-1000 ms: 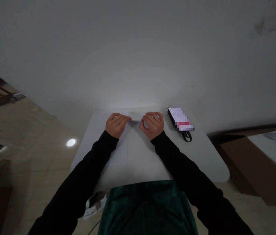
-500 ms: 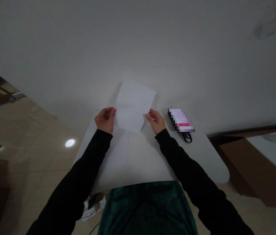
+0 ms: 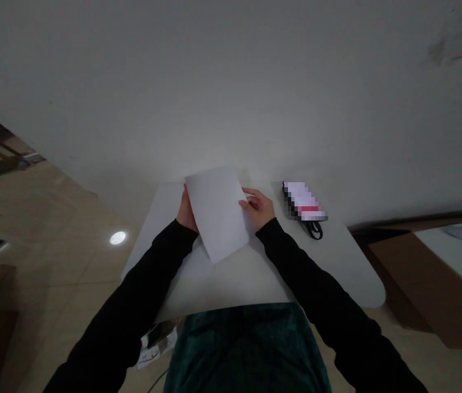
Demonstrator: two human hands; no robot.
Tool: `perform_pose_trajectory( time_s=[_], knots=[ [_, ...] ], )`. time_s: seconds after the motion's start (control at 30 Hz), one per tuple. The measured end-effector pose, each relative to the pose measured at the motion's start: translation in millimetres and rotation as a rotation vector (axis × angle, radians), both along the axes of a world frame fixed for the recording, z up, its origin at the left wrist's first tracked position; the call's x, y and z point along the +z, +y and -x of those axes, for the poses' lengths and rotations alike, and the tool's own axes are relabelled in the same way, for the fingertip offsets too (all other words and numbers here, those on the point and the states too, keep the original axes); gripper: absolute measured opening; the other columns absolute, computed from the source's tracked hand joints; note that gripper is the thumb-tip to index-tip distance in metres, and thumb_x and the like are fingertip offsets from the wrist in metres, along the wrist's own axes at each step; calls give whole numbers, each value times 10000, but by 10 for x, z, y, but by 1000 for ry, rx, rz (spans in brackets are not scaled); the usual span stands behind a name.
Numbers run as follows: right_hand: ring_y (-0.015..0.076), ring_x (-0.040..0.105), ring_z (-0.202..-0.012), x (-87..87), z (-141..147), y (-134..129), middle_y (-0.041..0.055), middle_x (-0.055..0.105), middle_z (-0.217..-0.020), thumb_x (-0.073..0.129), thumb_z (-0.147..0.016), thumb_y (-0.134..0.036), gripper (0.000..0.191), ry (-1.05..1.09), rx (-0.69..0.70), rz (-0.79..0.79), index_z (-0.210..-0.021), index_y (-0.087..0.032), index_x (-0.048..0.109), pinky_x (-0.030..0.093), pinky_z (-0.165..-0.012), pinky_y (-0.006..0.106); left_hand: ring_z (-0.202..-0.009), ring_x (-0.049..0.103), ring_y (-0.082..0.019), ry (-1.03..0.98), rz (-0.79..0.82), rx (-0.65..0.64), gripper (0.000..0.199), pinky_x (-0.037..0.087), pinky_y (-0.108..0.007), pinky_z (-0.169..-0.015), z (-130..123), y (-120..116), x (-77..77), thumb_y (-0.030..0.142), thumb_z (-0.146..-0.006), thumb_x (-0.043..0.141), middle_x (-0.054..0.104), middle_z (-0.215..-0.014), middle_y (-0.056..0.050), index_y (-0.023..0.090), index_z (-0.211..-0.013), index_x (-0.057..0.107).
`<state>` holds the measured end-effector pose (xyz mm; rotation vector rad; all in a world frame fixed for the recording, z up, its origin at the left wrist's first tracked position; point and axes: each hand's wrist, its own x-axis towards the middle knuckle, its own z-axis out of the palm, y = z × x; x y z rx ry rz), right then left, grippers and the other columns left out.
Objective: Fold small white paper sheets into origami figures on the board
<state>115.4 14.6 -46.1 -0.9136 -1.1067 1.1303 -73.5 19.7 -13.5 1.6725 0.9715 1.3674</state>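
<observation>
A blank white sheet of paper (image 3: 219,213) is raised above the white table, tilted, with its lower corner toward me. Along the sheet's left edge is my left hand (image 3: 187,212), gripping it; most of its fingers are hidden behind the paper. My right hand (image 3: 259,208) pinches the right edge, thumb on the near face and index finger stretched along the edge. Partly under the raised sheet, more white paper (image 3: 192,266) lies flat on the table's left side.
On the right of the table (image 3: 255,284) lies a phone-like device (image 3: 302,201), its screen blurred out, with a black strap (image 3: 316,229). The wall (image 3: 231,82) rises directly behind. A brown cardboard box (image 3: 423,284) stands to the right. Green cloth (image 3: 247,349) covers my lap.
The sheet has come down and nearer to me and has turned, leaning the other way. My left hand has moved right and its fingers have gone behind the paper.
</observation>
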Motion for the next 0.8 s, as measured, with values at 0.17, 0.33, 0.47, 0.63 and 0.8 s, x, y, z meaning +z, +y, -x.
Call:
perform_pose_trajectory(
  time_s=[0.17, 0.33, 0.47, 0.63, 0.8],
  knots=[
    [132, 595, -604, 20, -59, 42, -29, 672, -667, 746, -632, -383, 376, 30, -144, -50, -962, -227, 657, 488, -632, 303, -799, 700, -271, -282, 251, 78, 664, 583, -393, -659, -65, 0, -119, 749, -644, 622, 725, -901, -118, 175, -977, 630],
    [185, 632, -700, 50, -31, 41, 10, 691, -716, 748, -603, -527, 366, 183, -32, 128, -764, -209, 668, 520, -676, 358, -781, 694, -263, -386, 355, 335, 515, 601, -400, -672, -131, 14, -165, 462, -522, 859, 718, -943, -154, 130, -864, 663],
    [224, 664, -786, 84, -11, -35, 43, 708, -783, 743, -615, -578, 414, 273, 239, 198, -772, -207, 647, 540, -716, 406, -713, 686, -220, -482, 405, 332, 507, 602, -363, -656, -125, 16, -118, 423, -474, 884, 724, -907, -134, 123, -827, 678],
    [254, 673, -818, 46, -10, -95, 59, 697, -760, 704, -569, -695, 558, 178, 378, 102, -818, -203, 621, 548, -681, 418, -589, 652, -170, -522, 444, 288, 517, 580, -302, -554, -115, 0, -67, 412, -414, 897, 726, -779, -81, 132, -788, 675],
    [246, 666, -905, 25, 26, -157, 63, 702, -779, 670, -521, -768, 659, 165, 529, 35, -855, -201, 636, 545, -705, 384, -580, 650, -174, -510, 441, 202, 515, 579, -318, -579, -122, -17, -58, 406, -408, 894, 726, -756, -72, 138, -784, 668]
  ],
)
